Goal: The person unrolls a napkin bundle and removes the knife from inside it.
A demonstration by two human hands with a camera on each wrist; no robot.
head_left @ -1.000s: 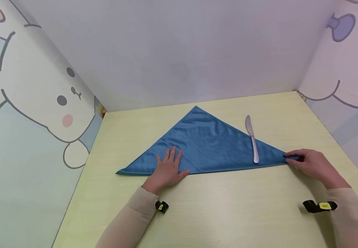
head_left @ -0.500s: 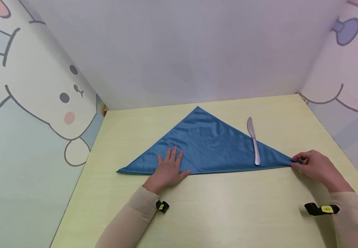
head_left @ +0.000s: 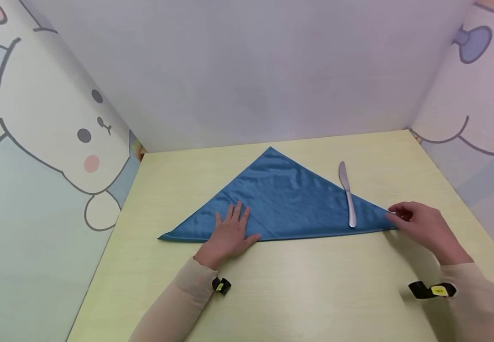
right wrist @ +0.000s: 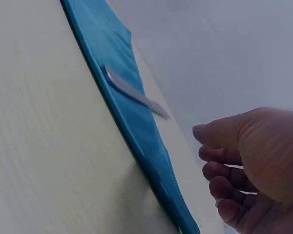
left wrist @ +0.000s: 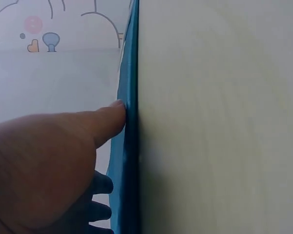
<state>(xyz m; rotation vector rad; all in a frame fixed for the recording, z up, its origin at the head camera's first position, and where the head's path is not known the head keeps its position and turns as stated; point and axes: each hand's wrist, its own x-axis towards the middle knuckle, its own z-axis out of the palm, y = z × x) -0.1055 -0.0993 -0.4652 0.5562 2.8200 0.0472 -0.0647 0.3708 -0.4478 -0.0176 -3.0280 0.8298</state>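
A blue satin cloth [head_left: 298, 199], folded into a wide triangle, lies on the table with its peak pointing away and its long edge toward me. My left hand [head_left: 228, 235] rests on its left part, fingers spread and the thumb along the near edge. Across the right part of the cloth lies a table knife [head_left: 350, 209], its blade reaching past the cloth onto the table. Just above the cloth's right corner hovers my right hand [head_left: 422, 228], fingers loosely bent. In the right wrist view nothing is between that hand's thumb [right wrist: 215, 130] and fingers, and the cloth corner lies apart below.
The pale wood table [head_left: 315, 285] meets a plain wall [head_left: 251, 71] at the back. Walls with cartoon prints stand at the left [head_left: 50, 190] and right [head_left: 478, 104]. Black wrist straps [head_left: 432, 289] sit on both sleeves.
My right hand has let go of the cloth's right corner and moved slightly up and left. The left hand, the cloth's main part and the knife stay in place.
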